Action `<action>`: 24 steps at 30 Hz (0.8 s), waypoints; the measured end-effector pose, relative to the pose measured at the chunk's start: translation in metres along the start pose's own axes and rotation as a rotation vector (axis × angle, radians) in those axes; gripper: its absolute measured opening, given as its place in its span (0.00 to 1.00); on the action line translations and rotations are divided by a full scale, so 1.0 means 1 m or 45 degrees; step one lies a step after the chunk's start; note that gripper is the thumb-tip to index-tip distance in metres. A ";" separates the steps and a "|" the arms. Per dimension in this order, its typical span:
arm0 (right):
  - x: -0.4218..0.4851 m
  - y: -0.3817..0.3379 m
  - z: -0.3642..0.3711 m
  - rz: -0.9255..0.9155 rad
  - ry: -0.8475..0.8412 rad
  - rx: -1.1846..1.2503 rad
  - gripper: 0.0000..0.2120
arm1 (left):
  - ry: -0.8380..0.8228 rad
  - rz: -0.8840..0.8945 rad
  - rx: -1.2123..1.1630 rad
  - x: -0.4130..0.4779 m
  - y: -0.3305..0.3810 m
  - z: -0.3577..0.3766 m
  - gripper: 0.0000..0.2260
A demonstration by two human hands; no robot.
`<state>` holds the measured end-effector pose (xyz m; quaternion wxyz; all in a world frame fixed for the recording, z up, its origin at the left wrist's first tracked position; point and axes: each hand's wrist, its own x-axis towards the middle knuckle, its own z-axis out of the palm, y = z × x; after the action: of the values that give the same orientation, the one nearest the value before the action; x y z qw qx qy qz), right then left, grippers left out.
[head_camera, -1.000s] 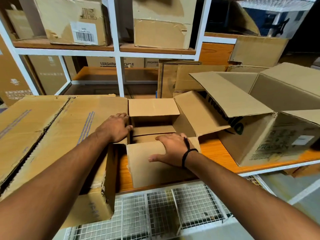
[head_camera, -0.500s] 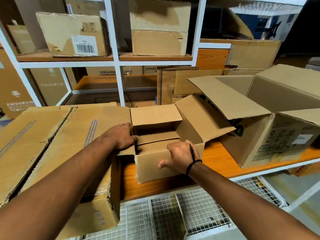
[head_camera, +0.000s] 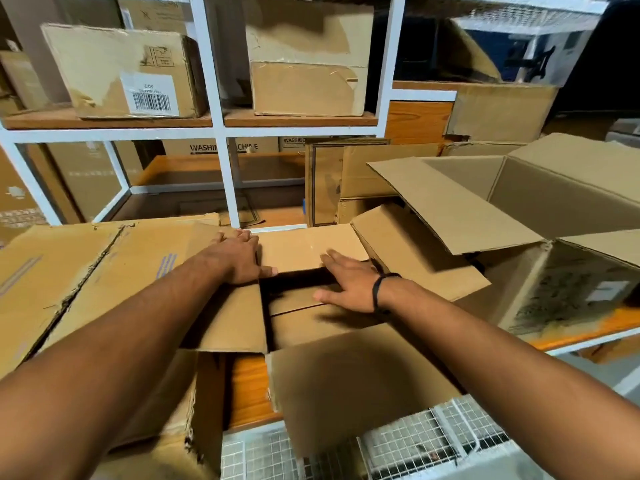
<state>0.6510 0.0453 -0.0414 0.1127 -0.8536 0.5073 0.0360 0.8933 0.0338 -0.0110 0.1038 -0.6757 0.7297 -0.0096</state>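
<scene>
Fingers straight, left hand and right hand flat on open box, interior dark.

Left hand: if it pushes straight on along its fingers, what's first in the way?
Probably the white rack upright, just past the left hand, which lies flat on the small box's left flap. Depth is unclear.

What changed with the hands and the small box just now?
The right hand released the small box at its near edge and moved forward, flat over the opening. The left hand stays on the left flap. The large open box stayed put.
</scene>
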 end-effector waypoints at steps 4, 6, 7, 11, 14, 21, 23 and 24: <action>0.052 0.009 0.013 -0.168 0.174 -0.543 0.48 | -0.017 -0.041 0.014 0.014 -0.004 0.004 0.49; 0.072 0.014 0.015 -0.180 0.192 -0.640 0.49 | -0.024 -0.044 -0.018 0.016 -0.005 0.012 0.51; 0.080 0.016 0.016 -0.180 0.196 -0.665 0.47 | -0.017 -0.042 -0.045 0.016 -0.006 0.016 0.52; 0.093 0.020 0.008 -0.328 0.420 -0.434 0.26 | 0.031 -0.015 -0.135 0.015 -0.012 0.026 0.56; 0.095 0.023 -0.014 -0.419 0.785 -0.301 0.12 | 0.051 -0.017 -0.148 0.016 -0.013 0.029 0.53; 0.136 0.003 -0.056 0.006 1.018 -0.359 0.22 | 0.072 -0.005 -0.106 0.017 -0.014 0.032 0.52; 0.156 -0.002 -0.057 0.173 0.955 -0.326 0.29 | 0.071 0.000 -0.102 0.017 -0.014 0.031 0.51; 0.166 -0.003 -0.055 0.236 0.922 -0.307 0.31 | 0.072 0.003 -0.102 0.017 -0.014 0.031 0.51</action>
<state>0.7307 -0.1080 -0.0167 -0.1784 -0.7687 0.5813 -0.1984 0.9110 0.0201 -0.0417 0.0560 -0.6780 0.7329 0.0008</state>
